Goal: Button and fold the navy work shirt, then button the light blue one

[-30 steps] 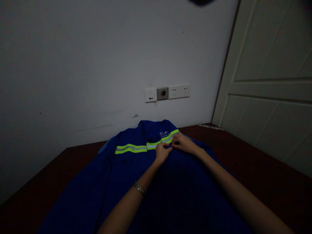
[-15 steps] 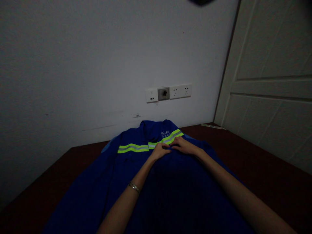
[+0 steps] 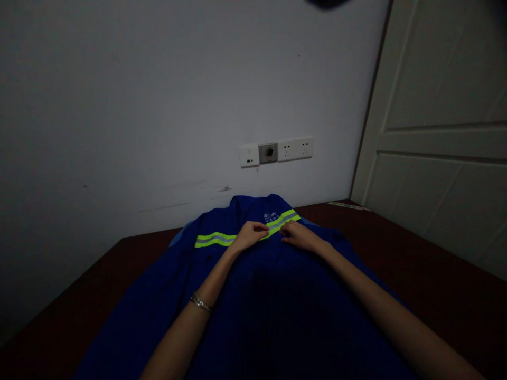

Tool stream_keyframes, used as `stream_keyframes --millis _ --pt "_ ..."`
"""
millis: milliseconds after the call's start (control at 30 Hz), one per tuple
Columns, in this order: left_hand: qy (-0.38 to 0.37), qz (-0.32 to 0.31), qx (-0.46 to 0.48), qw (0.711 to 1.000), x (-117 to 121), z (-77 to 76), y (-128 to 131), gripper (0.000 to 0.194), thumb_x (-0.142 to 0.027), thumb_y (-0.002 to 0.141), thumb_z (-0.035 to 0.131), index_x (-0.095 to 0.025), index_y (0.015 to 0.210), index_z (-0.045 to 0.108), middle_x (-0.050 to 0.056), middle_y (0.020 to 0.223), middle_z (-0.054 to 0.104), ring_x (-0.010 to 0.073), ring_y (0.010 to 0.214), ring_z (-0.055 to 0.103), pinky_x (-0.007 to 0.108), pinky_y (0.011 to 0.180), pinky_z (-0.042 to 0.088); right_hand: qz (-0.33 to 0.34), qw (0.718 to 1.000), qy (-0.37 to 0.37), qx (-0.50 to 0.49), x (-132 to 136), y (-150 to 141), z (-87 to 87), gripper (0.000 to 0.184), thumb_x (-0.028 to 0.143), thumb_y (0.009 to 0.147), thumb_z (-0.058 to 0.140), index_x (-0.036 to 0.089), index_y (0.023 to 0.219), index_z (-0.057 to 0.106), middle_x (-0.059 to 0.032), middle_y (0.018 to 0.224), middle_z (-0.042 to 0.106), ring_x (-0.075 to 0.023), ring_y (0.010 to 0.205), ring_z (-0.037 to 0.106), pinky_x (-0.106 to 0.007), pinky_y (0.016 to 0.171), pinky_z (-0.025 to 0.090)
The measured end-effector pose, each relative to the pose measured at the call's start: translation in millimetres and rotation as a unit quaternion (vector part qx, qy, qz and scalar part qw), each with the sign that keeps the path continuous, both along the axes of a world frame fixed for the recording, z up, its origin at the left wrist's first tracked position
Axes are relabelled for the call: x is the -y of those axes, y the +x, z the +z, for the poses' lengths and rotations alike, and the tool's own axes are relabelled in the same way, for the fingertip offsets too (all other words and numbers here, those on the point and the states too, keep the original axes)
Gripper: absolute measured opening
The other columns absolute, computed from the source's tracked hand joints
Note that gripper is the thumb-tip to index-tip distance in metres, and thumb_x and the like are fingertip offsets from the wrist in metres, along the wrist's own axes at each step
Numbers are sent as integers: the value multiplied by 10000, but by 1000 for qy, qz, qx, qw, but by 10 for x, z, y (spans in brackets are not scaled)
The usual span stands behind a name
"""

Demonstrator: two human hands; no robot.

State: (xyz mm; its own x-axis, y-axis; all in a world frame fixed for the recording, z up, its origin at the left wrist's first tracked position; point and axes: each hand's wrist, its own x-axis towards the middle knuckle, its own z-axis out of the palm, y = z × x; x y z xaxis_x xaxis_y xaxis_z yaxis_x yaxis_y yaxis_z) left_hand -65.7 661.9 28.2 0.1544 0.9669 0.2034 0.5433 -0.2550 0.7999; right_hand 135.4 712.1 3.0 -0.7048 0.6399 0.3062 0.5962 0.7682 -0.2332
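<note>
A blue jacket [image 3: 273, 269] lies under both hands, on a dark red surface [image 3: 132, 256]. The left hand [image 3: 250, 234] is over the bright stripe [image 3: 214, 240], fingers bent; I can't tell if it pinches any cloth. Just right of it, with a gap between, the right hand [image 3: 299, 235] curls by the same stripe, and I can't tell if it grips. The cloth looks soft, light and floppy, so pinching the front between the hands should work well.
</note>
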Motion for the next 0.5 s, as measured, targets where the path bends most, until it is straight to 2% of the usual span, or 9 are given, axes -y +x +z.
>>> stream_keyframes --millis 133,233,367,500 --pt "7 -7 -56 998 197 45 -155 247 -232 688 584 -119 875 699 62 869 693 178 813 613 259 740 454 -3 1000 0 3 30 -15 26 174 216 739 590 132 884 638 -89 863 611 -192 835 535 -267 745 391" --pt "-10 19 -81 996 343 19 -332 242 -212 686 566 -126 870 697 52 860 692 169 791 612 254 718 458 -1 1000 -9 2 41 -19 41 171 222 742 578 137 873 649 -91 869 616 -196 833 539 -272 749 399" --pt "-30 34 -77 996 525 -77 -597 227 -181 676 557 -121 849 690 36 807 687 148 745 608 246 710 457 1 1000 -23 20 53 4 93 168 213 715 595 139 850 662 -97 870 629 -201 829 553 -273 747 408" --pt "-37 40 -59 997 715 -236 -813 214 -155 669 544 -117 822 688 30 743 678 141 713 601 242 699 457 -3 1000 2 21 141 -27 214 311 284 710 616 131 979 636 -119 966 621 -224 878 555 -294 762 411"
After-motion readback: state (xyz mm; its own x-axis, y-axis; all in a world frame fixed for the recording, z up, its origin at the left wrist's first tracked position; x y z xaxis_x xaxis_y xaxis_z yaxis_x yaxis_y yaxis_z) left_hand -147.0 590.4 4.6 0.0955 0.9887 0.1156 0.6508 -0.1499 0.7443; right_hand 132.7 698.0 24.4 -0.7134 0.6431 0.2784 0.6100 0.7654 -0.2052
